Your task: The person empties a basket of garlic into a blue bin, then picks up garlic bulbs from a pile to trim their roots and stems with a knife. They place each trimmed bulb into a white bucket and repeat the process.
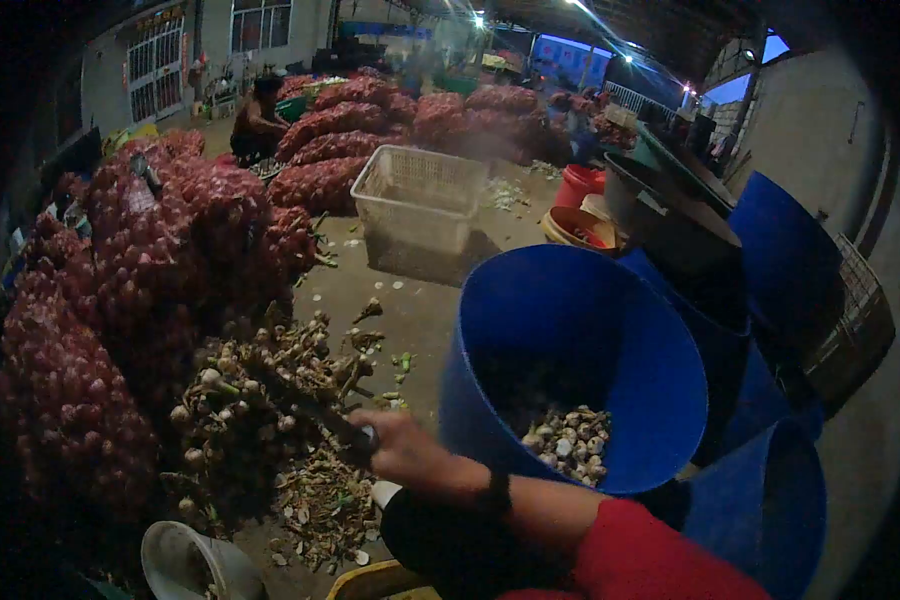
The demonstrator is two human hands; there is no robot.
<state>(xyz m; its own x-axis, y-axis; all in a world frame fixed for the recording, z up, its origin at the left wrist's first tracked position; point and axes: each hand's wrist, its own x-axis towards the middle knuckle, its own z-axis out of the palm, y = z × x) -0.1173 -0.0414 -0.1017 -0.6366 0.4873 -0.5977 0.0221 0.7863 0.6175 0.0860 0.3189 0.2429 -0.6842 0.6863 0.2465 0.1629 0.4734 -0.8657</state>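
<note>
My right hand (402, 447), at the end of a red-sleeved arm with a dark wristband, is closed around the handle of a dark tool (342, 428). The tool points to the left into a heap of garlic bulbs (232, 392) with stalks still on; its far end is lost among them. Cut stalks and scraps (322, 505) lie on the floor just below the hand. To the right stands a large blue tub (660, 400), tilted toward me, with trimmed garlic bulbs (572, 443) in its bottom. My left hand is out of view.
Full red mesh sacks (70, 385) are stacked at the left and farther back. A white plastic crate (415, 220) stands ahead, and a white bucket (185, 560) at the lower left. More tubs (785, 240) crowd the right side. Another person (257, 125) sits by the far sacks.
</note>
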